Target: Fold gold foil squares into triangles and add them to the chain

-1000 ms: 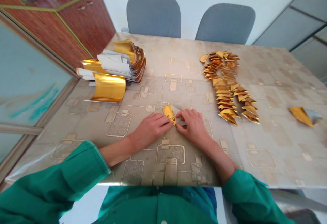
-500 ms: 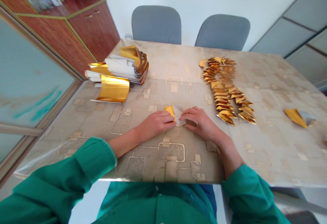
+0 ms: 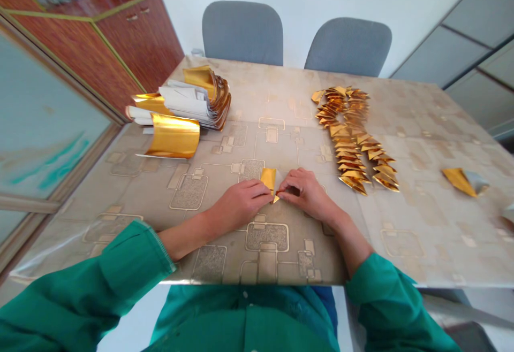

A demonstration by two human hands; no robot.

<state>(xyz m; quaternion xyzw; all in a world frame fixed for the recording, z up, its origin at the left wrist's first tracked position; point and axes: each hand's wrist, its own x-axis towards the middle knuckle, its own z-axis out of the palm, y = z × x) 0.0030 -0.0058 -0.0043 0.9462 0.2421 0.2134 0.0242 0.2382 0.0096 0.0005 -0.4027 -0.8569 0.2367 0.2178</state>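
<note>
Between my hands, a small folded piece of gold foil (image 3: 268,179) stands up, its gold face showing and its lower tip near the fingertips. My left hand (image 3: 241,205) pinches its left side against the patterned table cover (image 3: 265,237). My right hand (image 3: 303,190) grips its right side, and the fingers hide the lower part. Beyond my hands lie a stack of foil-backed white sheets (image 3: 196,103) and a curled gold foil sheet (image 3: 172,136). Rows of folded gold triangles (image 3: 349,138) lie to the right.
A gold-and-silver folded foil piece (image 3: 463,182) lies at the table's right. A pale object (image 3: 508,213) blurs at the right frame edge. Two grey chairs (image 3: 243,33) stand behind the table, a wooden cabinet (image 3: 96,58) at back left, a glass panel (image 3: 48,122) at left.
The foil piece is folded narrower, and its pale side no longer shows. My hands have come closer together around it. The view has shifted slightly.
</note>
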